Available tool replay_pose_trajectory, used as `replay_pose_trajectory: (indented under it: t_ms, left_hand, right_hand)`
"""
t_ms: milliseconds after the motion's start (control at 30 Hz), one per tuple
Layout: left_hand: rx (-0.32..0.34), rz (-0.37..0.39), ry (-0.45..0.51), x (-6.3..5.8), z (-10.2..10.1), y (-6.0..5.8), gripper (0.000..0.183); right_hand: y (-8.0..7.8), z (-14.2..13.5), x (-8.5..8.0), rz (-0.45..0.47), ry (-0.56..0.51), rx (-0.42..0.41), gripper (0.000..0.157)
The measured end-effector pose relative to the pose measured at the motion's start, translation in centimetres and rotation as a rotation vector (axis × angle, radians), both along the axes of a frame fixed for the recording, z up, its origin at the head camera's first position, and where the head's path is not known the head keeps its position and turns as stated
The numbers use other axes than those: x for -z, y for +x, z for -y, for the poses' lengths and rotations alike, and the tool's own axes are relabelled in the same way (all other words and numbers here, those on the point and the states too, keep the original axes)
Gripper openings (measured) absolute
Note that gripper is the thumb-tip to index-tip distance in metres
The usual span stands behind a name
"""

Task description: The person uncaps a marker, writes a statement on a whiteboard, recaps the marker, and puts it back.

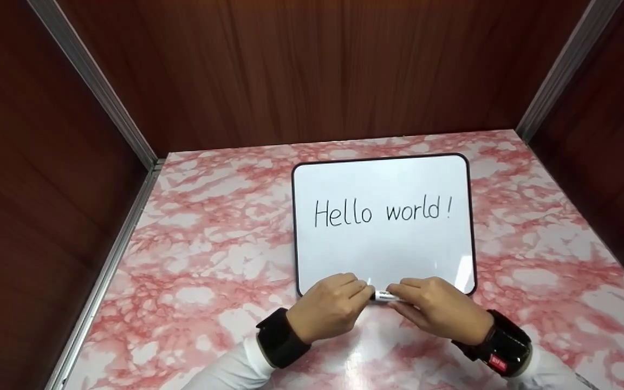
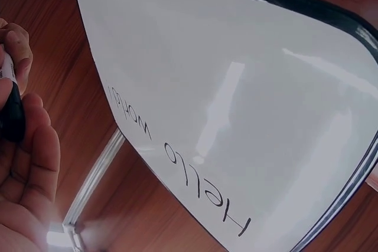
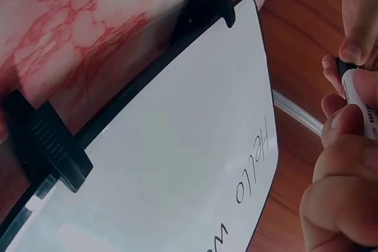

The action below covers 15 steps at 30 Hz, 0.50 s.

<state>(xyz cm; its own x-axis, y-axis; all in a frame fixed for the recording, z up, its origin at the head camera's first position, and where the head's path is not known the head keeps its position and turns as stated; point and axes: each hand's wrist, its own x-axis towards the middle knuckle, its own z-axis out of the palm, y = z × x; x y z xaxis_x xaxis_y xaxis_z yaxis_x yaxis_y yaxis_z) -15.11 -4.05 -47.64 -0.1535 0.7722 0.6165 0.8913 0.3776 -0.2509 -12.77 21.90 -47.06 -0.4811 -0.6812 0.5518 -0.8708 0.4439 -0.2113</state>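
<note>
A white marker (image 1: 385, 296) with a black cap (image 2: 13, 113) is held between both hands, in front of the whiteboard's near edge. My left hand (image 1: 333, 306) pinches the cap between thumb and fingers. With curled fingers my right hand (image 1: 439, 307) grips the white barrel (image 3: 354, 90). Cap and barrel sit end to end; whether the cap is fully seated cannot be told. Behind the hands is the black-framed whiteboard (image 1: 382, 249), bearing the words "Hello world!" (image 1: 352, 213) in thin black strokes.
Dark supports, one a ridged black clip (image 3: 56, 143), hold the board's near edge in the right wrist view. The red-and-white marbled table (image 1: 209, 233) surrounds the board. Wood-grain panels (image 1: 301, 70) with metal corner posts (image 1: 95, 81) enclose the back and sides.
</note>
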Motion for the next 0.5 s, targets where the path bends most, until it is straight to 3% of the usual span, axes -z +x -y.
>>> replay_pose_trajectory:
  t_ms: [300,400,500]
  left_hand:
    - [-0.023,0.146,0.038,-0.3,0.2,-0.1,0.014]
    - [-0.061,0.185,0.036,-0.4,0.5,-0.3,0.024]
    - [-0.123,0.208,0.049,-0.4,1.1,-0.7,0.033]
  right_hand:
    - [0.1,-0.3,-0.3,0.075,-0.003,0.064,0.023]
    - [0.1,-0.7,-0.5,0.092,-0.014,0.084,0.021]
    - [-0.1,-1.3,-0.6,0.052,-0.040,0.112,0.023]
